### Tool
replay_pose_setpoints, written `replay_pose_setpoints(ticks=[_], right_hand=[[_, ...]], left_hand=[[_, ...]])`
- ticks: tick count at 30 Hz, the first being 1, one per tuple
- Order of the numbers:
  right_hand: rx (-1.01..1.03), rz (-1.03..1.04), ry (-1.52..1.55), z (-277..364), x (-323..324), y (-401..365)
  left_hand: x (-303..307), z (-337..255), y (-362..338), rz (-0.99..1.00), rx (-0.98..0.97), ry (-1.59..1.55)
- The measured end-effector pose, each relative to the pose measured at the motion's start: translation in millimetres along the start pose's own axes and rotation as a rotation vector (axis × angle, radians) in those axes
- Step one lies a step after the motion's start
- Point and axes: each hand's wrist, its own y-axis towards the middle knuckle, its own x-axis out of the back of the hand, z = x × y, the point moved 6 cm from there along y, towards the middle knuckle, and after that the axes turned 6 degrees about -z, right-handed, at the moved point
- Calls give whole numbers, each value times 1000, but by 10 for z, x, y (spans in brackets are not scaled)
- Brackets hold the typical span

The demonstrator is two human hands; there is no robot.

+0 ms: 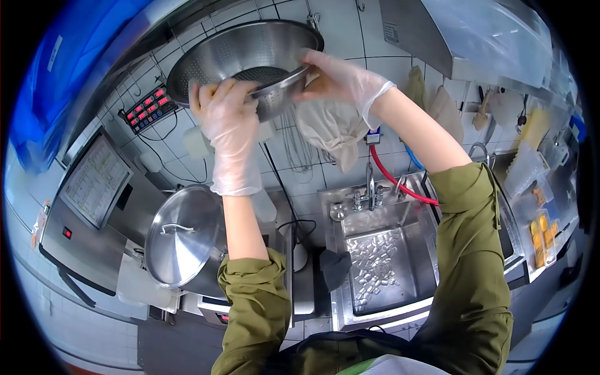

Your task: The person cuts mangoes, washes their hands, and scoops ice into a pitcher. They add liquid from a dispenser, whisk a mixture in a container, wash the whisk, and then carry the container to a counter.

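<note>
Both my hands, in clear plastic gloves, hold up a wide steel colander (287, 103) in front of the tiled wall. The colander is tilted, so its perforated inside faces partly toward me. My left hand (228, 112) grips the near rim on the left, fingers curled over the edge. On the right, my right hand (340, 75) is closed on the rim, its fingertips partly hidden by the metal. Behind and below the colander hang a whisk (292, 144) and a pale cloth (331, 128).
Ice-like pieces lie in the steel sink (403, 300) below, under a faucet (370, 187) and red hose (394, 178). A lidded pot (181, 250) stands lower left. A red-lit timer panel (149, 111) hangs left. Overhead is a steel hood (412, 37); food containers (542, 240) sit right.
</note>
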Motion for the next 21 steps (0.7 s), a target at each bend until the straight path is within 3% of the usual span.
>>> replay_pose_setpoints(ticks=[3,4,7,9,12,15,16,19,21], right_hand=[[-223,108,-32,-193,109,79],[-241,2,-266,-138,111,-42],[54,-77,-432,130,489,19],[211,-487,-472,141,944,365],[264,-655,-1070,-28,1085,786],[324,-586,-1166,-398,1168,1269],[322,-665,-1162,-400,1131,1247],[295,-623,-1193,-346,1077,1249],[495,-673,-1140,-260,1035,1164]], left_hand=[[21,24,-87,45,29,-14],[21,48,-121,52,45,-16],[14,167,-207,50,81,-25],[10,248,-249,54,106,-24],[28,283,-296,43,115,-54],[35,278,-307,23,117,-78],[40,267,-307,18,105,-82],[37,295,-317,-4,97,-87],[19,338,-357,7,127,-97]])
